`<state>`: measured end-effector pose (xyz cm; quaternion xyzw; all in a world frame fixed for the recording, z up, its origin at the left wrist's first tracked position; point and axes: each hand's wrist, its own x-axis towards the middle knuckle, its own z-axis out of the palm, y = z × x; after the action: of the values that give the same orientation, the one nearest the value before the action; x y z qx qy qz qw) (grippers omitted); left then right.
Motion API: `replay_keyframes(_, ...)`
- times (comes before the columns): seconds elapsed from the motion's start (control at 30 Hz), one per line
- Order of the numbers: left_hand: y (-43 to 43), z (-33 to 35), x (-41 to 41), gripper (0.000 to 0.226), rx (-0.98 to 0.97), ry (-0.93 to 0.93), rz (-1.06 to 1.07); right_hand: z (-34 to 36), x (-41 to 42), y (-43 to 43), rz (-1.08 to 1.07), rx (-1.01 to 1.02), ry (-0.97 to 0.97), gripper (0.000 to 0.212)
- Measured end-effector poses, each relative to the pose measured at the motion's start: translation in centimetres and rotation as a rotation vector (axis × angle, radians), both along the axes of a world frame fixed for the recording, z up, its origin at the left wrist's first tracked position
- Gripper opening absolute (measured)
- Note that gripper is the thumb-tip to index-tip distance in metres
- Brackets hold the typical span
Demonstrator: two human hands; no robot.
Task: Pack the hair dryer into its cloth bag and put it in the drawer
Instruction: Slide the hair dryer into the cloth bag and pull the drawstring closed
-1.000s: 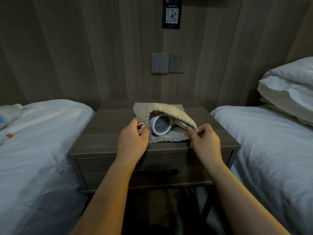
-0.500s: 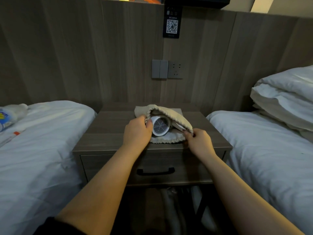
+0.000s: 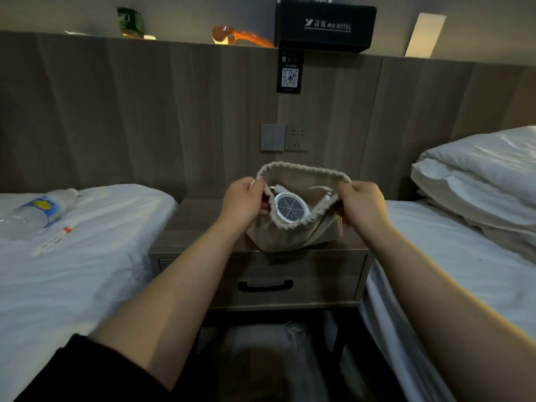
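Nightstand [image 3: 203,227], centre frame | cloth bag [image 3: 290,242] at its front edge, hair dryer [image 3: 290,208] inside, grille facing camera | left hand [image 3: 246,201] and right hand [image 3: 362,207] each pinch the bag's rim | advice: draw the mouth shut evenly before reaching for the closed drawer [image 3: 319,282] below.

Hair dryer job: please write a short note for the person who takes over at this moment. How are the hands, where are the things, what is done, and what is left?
Left hand: pinches the rim of the bag on its left side.
Right hand: pinches the rim on its right side.
Dryer: inside the bag, with its round grille showing through the open mouth.
Bag: held up over the front edge of the nightstand.
Drawer: shut, below the bag.
Done: the dryer is in the bag.
Left: close the mouth, open the drawer, put the bag in.
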<state>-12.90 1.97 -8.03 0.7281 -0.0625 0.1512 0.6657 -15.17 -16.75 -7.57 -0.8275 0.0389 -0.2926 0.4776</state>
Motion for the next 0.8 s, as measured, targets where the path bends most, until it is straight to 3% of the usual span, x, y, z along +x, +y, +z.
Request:
replay_keyframes(0.17, -0.5, 2.6, -1.9, 0.030, -0.088, -0.044, -0.081, 2.7, -2.3, -0.4, 0.020, 0.108, -0.075, 0.033)
replay_keyframes(0.4, -0.5, 2.2, -2.6, 0.026, -0.307, 0.072, -0.172, 3.3, -3.7, -2.1, -0.043, 0.295, -0.170, 0.028)
replay_keyframes(0.6, -0.5, -4.8, -3.2, 0.032, -0.153, 0.215, -0.296, -3.3, -3.2, -3.5, -0.011, 0.233, 0.099, 0.033)
replay_keyframes(0.8, 1.0, -10.4, -3.1, 0.028, -0.236, 0.319, -0.351, -9.5, -3.5, -6.8, 0.195, 0.092, 0.231, 0.040)
